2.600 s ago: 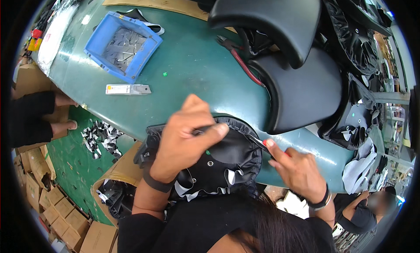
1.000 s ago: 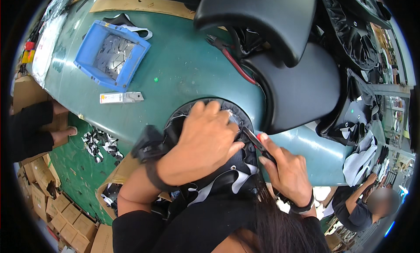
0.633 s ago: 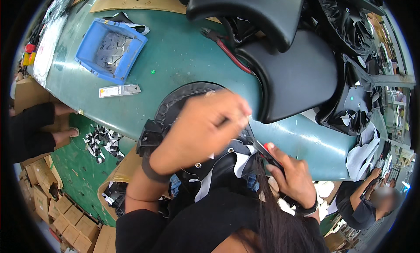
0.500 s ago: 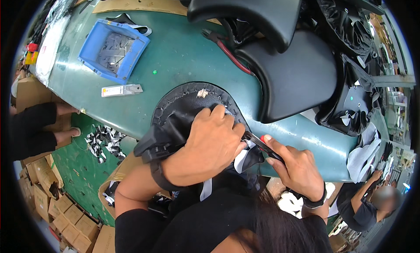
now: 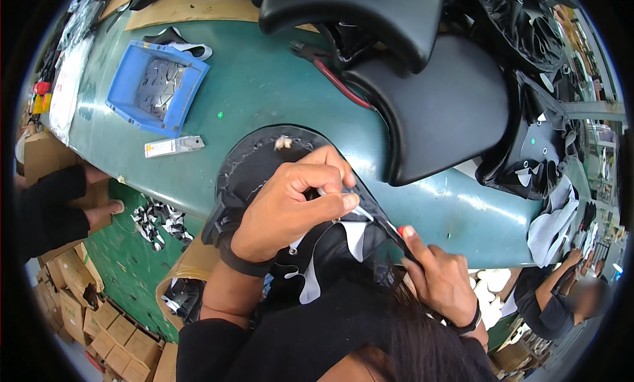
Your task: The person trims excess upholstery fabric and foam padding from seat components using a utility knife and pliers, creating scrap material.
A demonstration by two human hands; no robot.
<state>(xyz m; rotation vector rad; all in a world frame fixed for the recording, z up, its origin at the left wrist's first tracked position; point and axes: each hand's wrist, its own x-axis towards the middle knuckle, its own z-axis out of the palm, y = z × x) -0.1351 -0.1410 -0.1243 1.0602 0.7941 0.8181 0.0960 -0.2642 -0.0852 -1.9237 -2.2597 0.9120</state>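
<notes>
My left hand (image 5: 294,207) pinches a narrow strip of cover material (image 5: 357,212), black on one face and white on the other, and pulls it taut. In my right hand (image 5: 441,279) is a dark utility knife (image 5: 394,232) with a red slider, its blade end at the strip. Under both hands lies a black seat (image 5: 247,167), underside up, with its cover folded over the rim and fixed along the edge. A loose white-backed flap (image 5: 355,240) hangs from the near side of the seat, against my body.
A blue bin (image 5: 145,119) of grey metal strips and a small labelled box (image 5: 173,146) stand left on the green table. Red-handled cutters (image 5: 343,88) lie beside finished black seats (image 5: 456,111). Offcuts litter the floor. Other people are at left and right.
My left hand has drawn back from the seat rim, lifting the strip. The knife has shifted slightly down with my right hand, and more of the loose flap shows.
</notes>
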